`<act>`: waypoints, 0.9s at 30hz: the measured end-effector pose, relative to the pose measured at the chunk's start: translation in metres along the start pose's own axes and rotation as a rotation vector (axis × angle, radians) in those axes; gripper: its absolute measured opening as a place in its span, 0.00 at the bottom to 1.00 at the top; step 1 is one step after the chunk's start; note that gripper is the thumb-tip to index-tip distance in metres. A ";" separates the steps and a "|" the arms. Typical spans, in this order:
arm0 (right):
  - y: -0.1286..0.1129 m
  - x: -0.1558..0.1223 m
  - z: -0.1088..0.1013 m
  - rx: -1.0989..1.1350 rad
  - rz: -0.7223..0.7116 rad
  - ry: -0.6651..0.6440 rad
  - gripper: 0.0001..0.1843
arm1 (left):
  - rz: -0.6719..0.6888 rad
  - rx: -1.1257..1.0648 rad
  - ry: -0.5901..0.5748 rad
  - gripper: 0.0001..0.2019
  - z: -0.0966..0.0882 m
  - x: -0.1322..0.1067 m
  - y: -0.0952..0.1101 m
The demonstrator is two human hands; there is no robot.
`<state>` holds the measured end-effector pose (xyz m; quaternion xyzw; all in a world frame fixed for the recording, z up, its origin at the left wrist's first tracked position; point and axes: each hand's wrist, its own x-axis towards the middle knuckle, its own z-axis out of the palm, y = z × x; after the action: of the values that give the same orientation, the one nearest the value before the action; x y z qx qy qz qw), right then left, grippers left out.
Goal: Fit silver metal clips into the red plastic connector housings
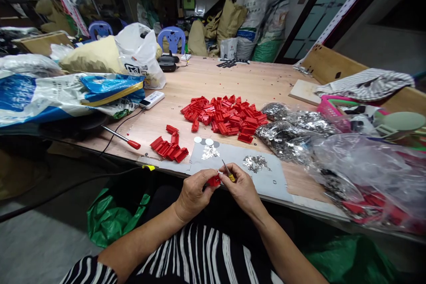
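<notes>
My left hand point(195, 193) is closed around a red plastic part point(214, 180) at the table's front edge. My right hand point(242, 188) meets it there, gripping a pointed tool with a yellow handle point(231, 178), its thin metal tip aimed up and left. What the right fingertips touch on the part is too small to tell. Just beyond the hands, a grey mat point(229, 151) bears a pile of small white-looking pieces point(211, 152) and a pile of small metal pieces point(256, 163). Several red parts point(169, 147) lie left of the mat, and a large heap of red parts point(229, 115) behind it.
Clear bags of metal pieces point(286, 135) and a crumpled plastic bag point(372, 164) crowd the right side. At left are a red-tipped lever point(133, 144), a white device point(152, 100) with a cable, and blue-white sacks point(66, 97). A green bag point(113, 217) hangs below the table.
</notes>
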<state>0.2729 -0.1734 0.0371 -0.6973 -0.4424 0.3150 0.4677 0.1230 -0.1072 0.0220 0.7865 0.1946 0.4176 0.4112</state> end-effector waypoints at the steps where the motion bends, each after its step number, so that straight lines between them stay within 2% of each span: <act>1: 0.001 0.000 0.001 0.019 0.001 -0.006 0.08 | 0.004 -0.003 -0.003 0.16 0.000 0.000 0.000; 4: 0.003 0.000 0.003 0.124 0.000 -0.059 0.09 | -0.004 -0.019 -0.001 0.16 0.001 -0.001 0.000; 9: -0.001 -0.001 -0.001 0.353 0.133 -0.196 0.14 | -0.225 -0.158 0.065 0.15 0.004 -0.002 -0.005; 12: -0.001 -0.001 -0.005 0.427 0.188 -0.246 0.18 | -0.279 -0.240 0.064 0.15 0.004 -0.001 -0.005; 16: 0.000 -0.001 -0.012 0.442 0.203 -0.242 0.21 | -0.318 -0.310 0.058 0.14 0.003 0.002 -0.001; 20: 0.000 -0.002 -0.019 0.413 0.183 -0.221 0.18 | -0.372 -0.390 0.030 0.14 0.003 0.004 0.001; 27: 0.000 -0.005 -0.017 0.368 0.147 -0.220 0.16 | -0.386 -0.480 -0.017 0.15 0.003 0.005 0.003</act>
<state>0.2851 -0.1841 0.0430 -0.5920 -0.3738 0.4978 0.5118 0.1283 -0.1069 0.0256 0.6188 0.2326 0.3593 0.6587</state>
